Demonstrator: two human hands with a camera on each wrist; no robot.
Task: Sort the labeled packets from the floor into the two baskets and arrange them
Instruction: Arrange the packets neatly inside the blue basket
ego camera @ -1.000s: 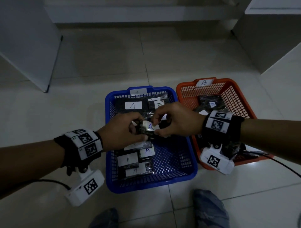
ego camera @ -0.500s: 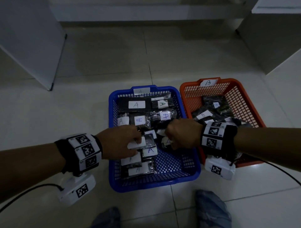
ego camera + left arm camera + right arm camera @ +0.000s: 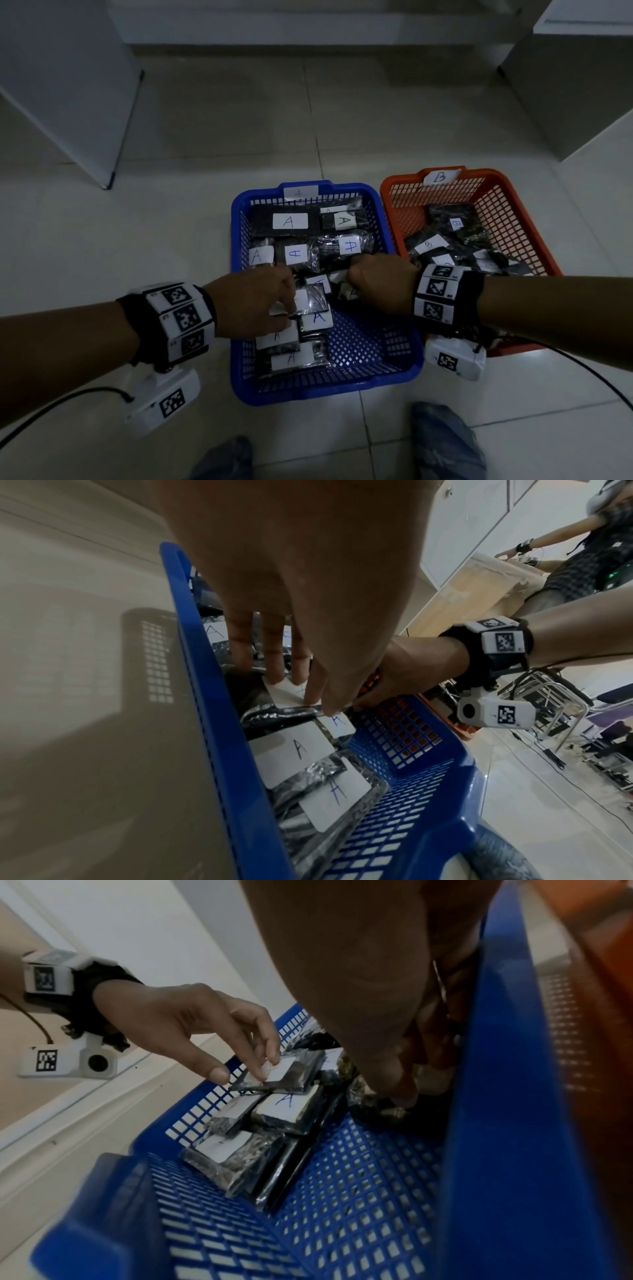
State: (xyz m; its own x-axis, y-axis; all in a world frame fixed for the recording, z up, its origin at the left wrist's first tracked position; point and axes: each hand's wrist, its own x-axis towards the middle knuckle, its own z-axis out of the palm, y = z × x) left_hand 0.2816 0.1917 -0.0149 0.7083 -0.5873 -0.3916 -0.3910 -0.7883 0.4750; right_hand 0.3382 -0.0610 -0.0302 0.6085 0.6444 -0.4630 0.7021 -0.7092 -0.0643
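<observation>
Some kind of lab or office: tile floor point(image 3: 222, 130), white cabinets point(image 3: 462, 520), cables point(image 3: 544, 752) lower right, another person point(image 3: 582, 569) with wristbands point(image 3: 523, 547) upper right.

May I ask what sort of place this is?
Probably an indoor office or lab workspace: glossy pale tiled floor, white cabinets, and a second person with wrist markers at a wooden desk.
</observation>
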